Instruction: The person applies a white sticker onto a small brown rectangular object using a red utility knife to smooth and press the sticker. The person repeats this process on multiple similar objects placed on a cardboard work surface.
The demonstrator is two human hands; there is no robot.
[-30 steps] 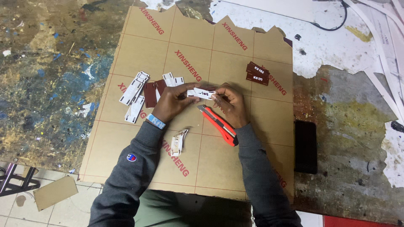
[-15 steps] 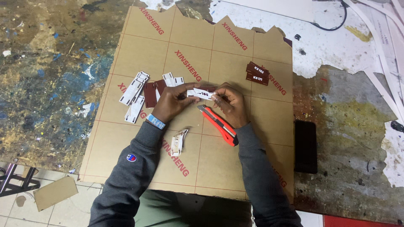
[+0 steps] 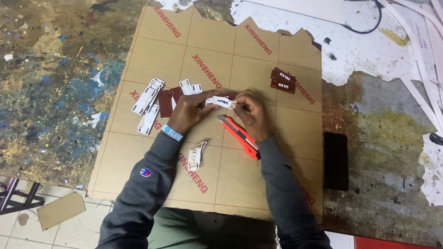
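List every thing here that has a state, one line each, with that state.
left hand: pinching the small white tag.
right hand: pinching the tag's other end.
small white tag: held off the board between both hands.
utility knife: lying on the board, unheld.
brown plates: stacked, lying flat.
white strips: lying loose on the board.
phone: screen dark, flat on the table.

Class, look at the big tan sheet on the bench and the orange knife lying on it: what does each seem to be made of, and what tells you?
Tan sheet: likely a rigid plastic panel under matte brown paper masking; red grid lines and repeated print, jagged broken top edge. Could be plain board. Orange knife: glossy moulded plastic body with a grey, metal-looking blade tip.
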